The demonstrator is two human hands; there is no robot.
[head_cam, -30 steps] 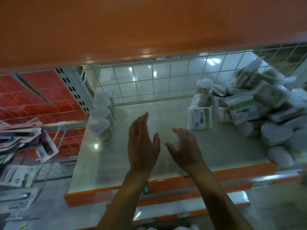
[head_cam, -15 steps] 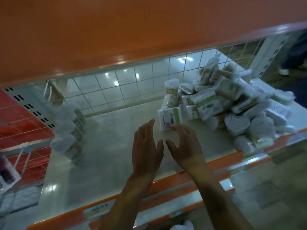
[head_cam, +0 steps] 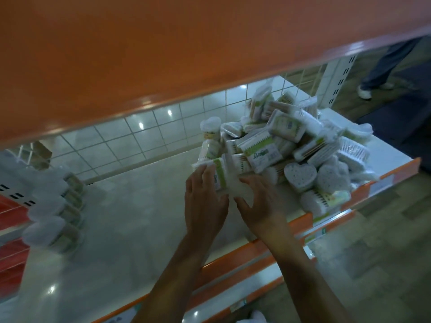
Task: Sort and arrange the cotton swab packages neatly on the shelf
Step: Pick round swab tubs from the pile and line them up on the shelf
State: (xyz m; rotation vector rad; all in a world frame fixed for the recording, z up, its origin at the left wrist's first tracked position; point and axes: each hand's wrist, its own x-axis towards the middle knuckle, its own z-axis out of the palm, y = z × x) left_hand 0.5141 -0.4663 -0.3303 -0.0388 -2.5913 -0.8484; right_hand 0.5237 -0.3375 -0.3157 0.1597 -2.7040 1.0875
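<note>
A loose pile of cotton swab packages (head_cam: 291,145) covers the right end of the pale shelf (head_cam: 130,220); it mixes flat green-striped packs and heart-shaped tubs (head_cam: 299,176). A rectangular green-striped pack (head_cam: 220,174) stands at the pile's left edge. My left hand (head_cam: 205,201) touches its left side with fairly straight fingers. My right hand (head_cam: 258,203) curls its fingers and thumb around the pack's near white end. A blurred row of heart-shaped tubs (head_cam: 53,210) stands along the shelf's left side.
An orange shelf (head_cam: 163,54) overhangs close above. A wire grid (head_cam: 140,141) backs the shelf, and an orange rail (head_cam: 233,259) edges its front. Red racks (head_cam: 9,264) lie to the left. A person's legs (head_cam: 382,66) stand in the aisle at top right.
Both hands moved forward and right across the shelf and reached the green-striped pack at the pile's edge. The view swung right, so the left row of tubs slid toward the frame's edge.
</note>
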